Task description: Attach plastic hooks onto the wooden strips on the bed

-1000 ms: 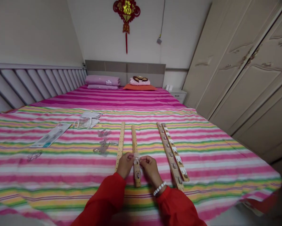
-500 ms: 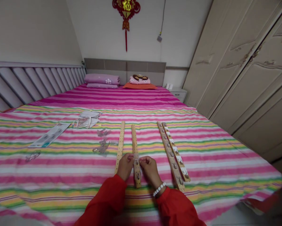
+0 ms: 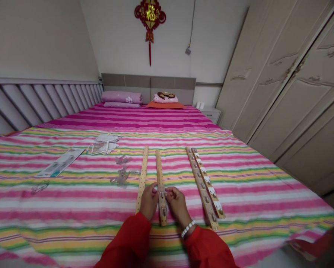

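Note:
Both my hands rest on a striped bedspread (image 3: pixel 72 201) at a wooden strip with holes (image 3: pixel 160 178). My left hand (image 3: pixel 148 201) and my right hand (image 3: pixel 177 203) pinch a small clear hook (image 3: pixel 162 194) against that strip from either side, fingers closed. Another hook sits lower on the same strip. A second bare wooden strip (image 3: pixel 142 176) lies just left of my left hand. Two more strips fitted with several white hooks (image 3: pixel 207 184) lie to the right of my right hand.
Loose clear hooks (image 3: pixel 121 175) and opened packaging (image 3: pixel 104 144) lie to the left, with a flat card pack (image 3: pixel 61 163) farther left. Pillows (image 3: pixel 122 98) sit at the headboard. A wardrobe (image 3: pixel 295 85) stands along the right side.
My hands and the hook have stayed at the same spot on the strip. The view has shifted slightly.

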`<control>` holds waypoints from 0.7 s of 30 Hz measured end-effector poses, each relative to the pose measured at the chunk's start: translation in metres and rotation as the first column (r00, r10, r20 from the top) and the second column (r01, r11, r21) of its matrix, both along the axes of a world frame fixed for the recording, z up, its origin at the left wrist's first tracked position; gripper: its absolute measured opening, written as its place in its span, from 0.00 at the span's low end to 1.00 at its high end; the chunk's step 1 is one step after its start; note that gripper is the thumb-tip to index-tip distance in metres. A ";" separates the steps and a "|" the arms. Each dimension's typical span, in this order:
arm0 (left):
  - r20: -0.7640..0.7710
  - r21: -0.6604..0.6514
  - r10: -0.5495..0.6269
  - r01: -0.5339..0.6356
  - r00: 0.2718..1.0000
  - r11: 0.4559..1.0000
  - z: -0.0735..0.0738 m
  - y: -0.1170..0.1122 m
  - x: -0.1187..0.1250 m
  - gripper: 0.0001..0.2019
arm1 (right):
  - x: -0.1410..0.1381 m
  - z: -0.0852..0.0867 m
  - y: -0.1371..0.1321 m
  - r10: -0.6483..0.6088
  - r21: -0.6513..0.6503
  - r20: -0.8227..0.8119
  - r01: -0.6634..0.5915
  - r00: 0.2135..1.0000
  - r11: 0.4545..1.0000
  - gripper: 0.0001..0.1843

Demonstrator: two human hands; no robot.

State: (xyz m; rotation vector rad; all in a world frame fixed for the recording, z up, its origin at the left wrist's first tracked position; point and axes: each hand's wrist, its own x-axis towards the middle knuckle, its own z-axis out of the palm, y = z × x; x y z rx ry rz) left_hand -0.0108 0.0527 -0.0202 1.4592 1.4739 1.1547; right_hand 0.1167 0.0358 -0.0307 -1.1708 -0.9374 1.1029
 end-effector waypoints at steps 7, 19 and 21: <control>-0.192 0.149 -0.176 0.206 0.966 0.967 0.007 -0.012 -0.002 0.14 | 0.005 -0.001 -0.004 0.041 0.148 0.447 -0.119 0.893 0.982 0.18; -0.199 0.066 -0.236 0.253 0.951 0.965 0.001 -0.008 0.000 0.14 | 0.006 0.006 -0.002 0.160 0.052 0.712 -0.279 0.683 0.959 0.21; -0.205 0.053 -0.228 0.244 0.952 0.968 0.001 -0.008 0.000 0.14 | 0.006 0.004 -0.003 0.158 0.060 0.706 -0.281 0.690 0.958 0.21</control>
